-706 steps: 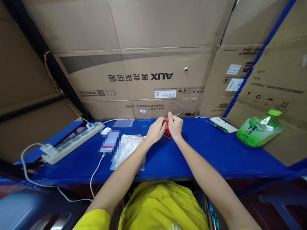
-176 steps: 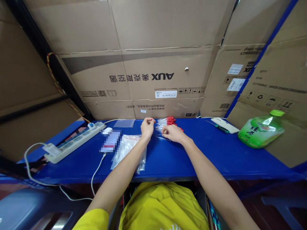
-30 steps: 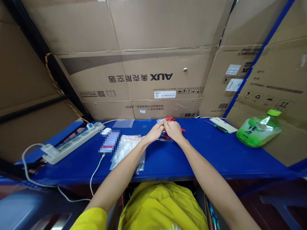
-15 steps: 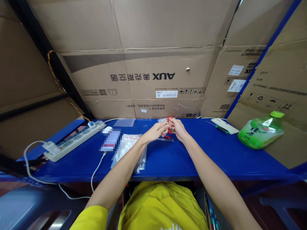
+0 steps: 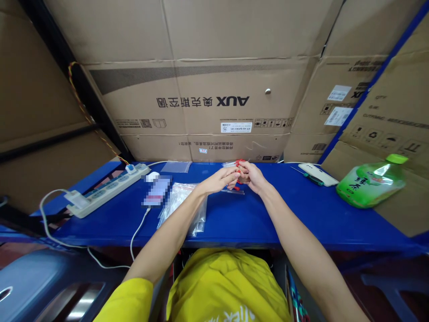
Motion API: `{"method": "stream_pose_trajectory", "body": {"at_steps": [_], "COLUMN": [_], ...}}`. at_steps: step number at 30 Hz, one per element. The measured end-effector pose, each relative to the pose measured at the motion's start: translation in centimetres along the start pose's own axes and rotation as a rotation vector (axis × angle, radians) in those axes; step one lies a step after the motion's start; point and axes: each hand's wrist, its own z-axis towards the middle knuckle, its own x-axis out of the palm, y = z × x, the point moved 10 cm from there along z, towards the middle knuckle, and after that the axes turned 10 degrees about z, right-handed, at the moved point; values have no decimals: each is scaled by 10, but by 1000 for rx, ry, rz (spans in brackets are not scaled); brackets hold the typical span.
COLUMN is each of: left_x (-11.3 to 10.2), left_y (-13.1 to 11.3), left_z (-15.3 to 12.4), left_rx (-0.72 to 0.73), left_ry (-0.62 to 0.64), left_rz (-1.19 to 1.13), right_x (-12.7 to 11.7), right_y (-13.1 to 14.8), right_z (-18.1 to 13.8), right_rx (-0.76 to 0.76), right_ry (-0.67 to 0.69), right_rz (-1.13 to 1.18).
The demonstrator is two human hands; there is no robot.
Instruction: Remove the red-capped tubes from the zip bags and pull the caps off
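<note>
My left hand (image 5: pixel 221 180) and my right hand (image 5: pixel 254 176) meet over the far middle of the blue table. At the left fingertips a small red piece (image 5: pixel 238 171) shows, held in a pinch; its exact kind is too small to make out. The right hand's fingers are curled close beside it, and what they hold is mostly hidden. Behind the hands lie several thin, clear or silvery sticks with red ends (image 5: pixel 231 164). Another thin stick with a red end (image 5: pixel 236 191) lies just on the near side of the fingers.
Clear zip bags (image 5: pixel 181 203) lie by my left forearm. Left of them are a phone (image 5: pixel 157 191) on a cable and a power strip (image 5: pixel 110 188). A green bottle (image 5: pixel 370 183), a white object (image 5: pixel 318 174) and a green-handled tool (image 5: pixel 314 180) are at the right. Cardboard (image 5: pixel 201 80) stands behind.
The view has shifted slightly. My hands stay together but have loosened a little, and the red piece between the fingertips shows more plainly now.
</note>
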Motion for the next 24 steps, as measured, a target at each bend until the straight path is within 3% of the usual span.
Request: {"method": "stream_pose_trajectory", "body": {"at_steps": [4, 7, 11, 14, 18, 24], "left_x": [-9, -19, -33, -40, -40, -34], "left_y": [8, 15, 25, 28, 21, 5], "left_z": [3, 2, -2, -2, 0, 0], "left_rx": [-21, -60, -147, -179, -164, -60], "left_ry": [-77, -129, -177, -229, -297, -319], "left_rz": [51, 162, 362, 501, 608, 483], "right_x": [-16, -21, -9, -1, -8, -11], "right_y": [14, 32, 46, 50, 53, 47], "right_z": [1, -6, -17, -24, -26, -14], "right_rx": [-186, -377, -538, -575, -560, -509], "right_ry": [-183, -330, -466, -545, -590, -323], "right_rz": [-200, -500, -920, -1072, -1024, -693]}}
